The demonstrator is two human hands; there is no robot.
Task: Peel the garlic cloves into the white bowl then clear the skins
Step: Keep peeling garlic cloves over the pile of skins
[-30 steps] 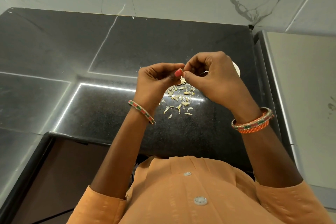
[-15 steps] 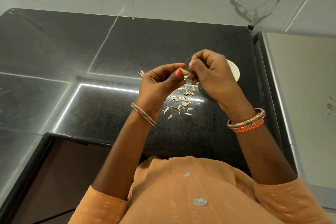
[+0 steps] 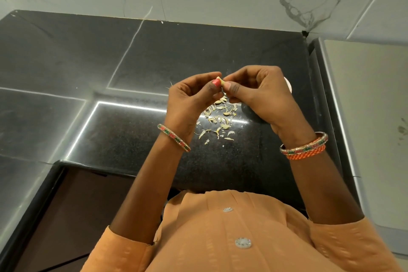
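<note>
Grip: both hands meet above the counter and pinch one garlic clove (image 3: 221,81) between their fingertips.
Left hand: the left hand (image 3: 189,99) has fingers curled, its thumb with a red-painted nail pressed on the clove's left side.
Left wrist: a patterned bangle (image 3: 173,137) sits below and left of the grip.
Garlic clove: a small pale piece held at the point where the two thumbs meet, raised off the counter.
Right hand: the right hand (image 3: 262,97) has thumb and forefinger closed on the clove's right side, other fingers curled.
Skins: loose garlic skins (image 3: 219,119) lie scattered on the black counter (image 3: 231,51), directly beneath the grip.
White bowl: only a sliver of the white bowl (image 3: 288,84) shows just right of the grip, mostly hidden behind the right hand.
Right wrist: stacked orange bangles (image 3: 304,147) sit below and right of the grip.
</note>
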